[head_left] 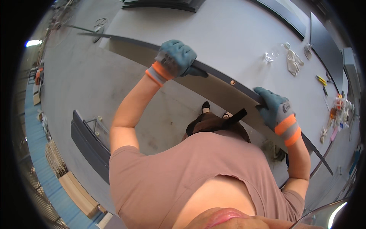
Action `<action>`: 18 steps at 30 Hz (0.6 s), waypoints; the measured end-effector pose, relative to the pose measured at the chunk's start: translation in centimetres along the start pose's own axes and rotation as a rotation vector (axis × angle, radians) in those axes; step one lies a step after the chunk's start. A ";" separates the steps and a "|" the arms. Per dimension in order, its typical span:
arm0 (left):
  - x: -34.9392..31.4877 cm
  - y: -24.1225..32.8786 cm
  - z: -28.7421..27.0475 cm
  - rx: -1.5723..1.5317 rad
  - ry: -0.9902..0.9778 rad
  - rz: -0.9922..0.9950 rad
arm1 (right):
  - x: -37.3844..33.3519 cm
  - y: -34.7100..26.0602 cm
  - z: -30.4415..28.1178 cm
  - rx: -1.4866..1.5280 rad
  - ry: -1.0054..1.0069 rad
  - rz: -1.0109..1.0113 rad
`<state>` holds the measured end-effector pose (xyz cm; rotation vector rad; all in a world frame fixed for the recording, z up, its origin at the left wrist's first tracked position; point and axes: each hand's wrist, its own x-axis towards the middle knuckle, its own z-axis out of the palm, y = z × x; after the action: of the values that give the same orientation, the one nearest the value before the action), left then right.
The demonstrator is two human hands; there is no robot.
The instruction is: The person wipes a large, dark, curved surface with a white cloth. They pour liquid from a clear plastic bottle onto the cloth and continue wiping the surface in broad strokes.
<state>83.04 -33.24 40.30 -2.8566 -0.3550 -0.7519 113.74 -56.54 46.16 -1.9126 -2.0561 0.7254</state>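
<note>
along the near edge of the grey worktop [228, 34], both hands grip one item. left hand [176, 58], in a blue-grey glove with an orange cuff band, is closed over the top edge of a long dark panel strip [221, 78], fingers wrapped to the far side. right hand [277, 110], gloved the same way, is closed on the same strip further along, thumb side toward the body.

item: long dark panel strip, thin, with a pale tan face turned toward the person; it stands on edge along the worktop's border and runs from the upper left past both hands to a pointed end at the lower right. one small round hole or fitting shows on the tan face between the hands.

handling, as judged: rigid but long enough to flex or swing at the ends; likely moderately heavy; edges look sharp, which suits gloves. two spread grips, as held now, look best for control.

beyond the hands, on the worktop: a pair of pale gloves [293, 61], a clear small object [269, 57], yellow-handled tools [321, 80], a cluster of small bagged parts [340, 110]. on the floor [68, 87]: a dark panel stack [89, 145] at left, wooden boards [78, 192] lower left.
</note>
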 end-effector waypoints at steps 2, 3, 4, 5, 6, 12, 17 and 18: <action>1.1 -0.6 0.1 0.042 -0.066 -0.081 | -0.3 0.9 0.3 -0.087 0.142 0.095; 1.7 -0.7 0.5 0.054 -0.096 -0.125 | -0.3 1.6 0.5 -0.133 0.208 0.148; 2.6 -0.9 0.7 0.074 -0.162 -0.178 | 0.0 2.3 0.9 -0.213 0.316 0.124; 3.8 -1.0 1.1 0.092 -0.225 -0.228 | 0.3 3.3 1.2 -0.289 0.380 0.104; 4.5 -1.6 1.7 0.085 -0.247 -0.257 | 0.9 4.3 1.3 -0.362 0.449 0.081; 7.8 -4.3 5.3 0.196 -0.172 -0.253 | 5.2 7.5 0.0 -0.501 0.620 0.001; 11.0 -7.8 10.3 0.179 -0.247 -0.313 | 9.0 12.0 -1.2 -0.498 0.543 0.095; 11.8 -8.3 10.9 0.161 -0.337 -0.334 | 9.8 12.3 -1.4 -0.499 0.528 0.108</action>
<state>95.82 -20.73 37.73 -2.7942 -0.9109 -0.2629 123.90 -46.39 39.54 -2.1653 -1.9033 -0.2997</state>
